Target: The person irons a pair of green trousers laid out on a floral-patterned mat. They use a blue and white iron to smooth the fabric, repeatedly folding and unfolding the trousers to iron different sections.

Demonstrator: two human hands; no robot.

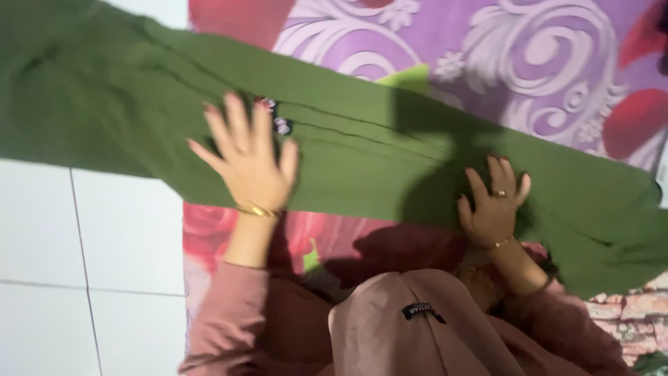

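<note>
- White floor tiles (83, 237) fill the left of the frame, with dark grout lines crossing them, and a patterned sheet (529, 63) in purple, white swirls and red roses spreads across the upper right and shows again under the cloth at centre.
- Across the whole picture, from upper left down to lower right, lies a long green garment (362, 150), folded into layers with seam lines running along its length.
- Left hand (247, 160) is flat on the green fabric at centre-left, fingers spread wide and pointing up the frame, a gold bangle (257, 210) at the wrist.
- Just above its fingertips sits a small cluster of dark and pale buttons or a clasp (275, 115) on the fabric; too blurred to tell which.
- Right hand (492, 205) presses on the lower edge of the garment at centre-right, fingers open and slightly curled, a ring (499, 193) on one finger and a thin bracelet at the wrist.
- Both arms come up from the bottom edge in dusty pink sleeves (223, 320).
- Strong shadow of the person falls over the cloth between the two hands.
</note>
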